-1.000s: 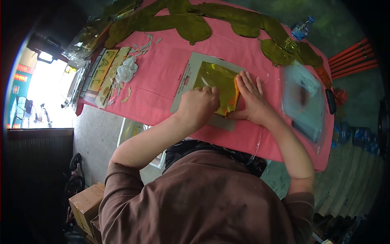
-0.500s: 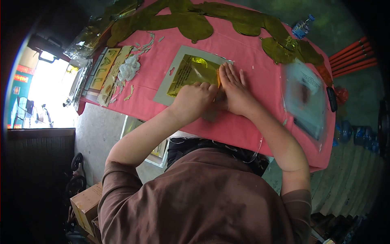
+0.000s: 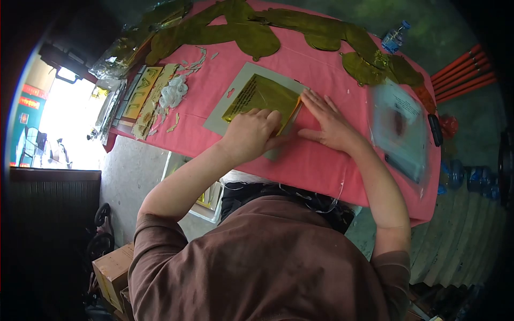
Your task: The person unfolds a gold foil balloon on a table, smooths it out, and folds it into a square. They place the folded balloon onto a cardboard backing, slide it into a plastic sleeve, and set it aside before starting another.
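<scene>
A folded gold foil sheet (image 3: 267, 96) with small dark print lies on a grey backing card (image 3: 217, 119) that has a hang hole. An orange strip shows along the foil's right edge. My left hand (image 3: 249, 134) rests over the lower part of the foil, its fingers curled in; whatever they grip is hidden under them. My right hand (image 3: 332, 125) is open at the card's right side, fingers spread, its fingertips by the orange edge. Its thumb points towards my left hand.
Gold foil balloons (image 3: 257, 40) lie along the far edge of the pink-covered table (image 3: 316, 176). White ribbon (image 3: 173, 92) and paper scraps sit at the left, beside lettered packs (image 3: 140, 93). Clear plastic sleeves (image 3: 399, 128) and a water bottle (image 3: 395, 37) are at the right.
My right hand has slid right and towards me, opening a gap from my left hand. My left hand has shifted slightly left. The foil's right side now shows more.
</scene>
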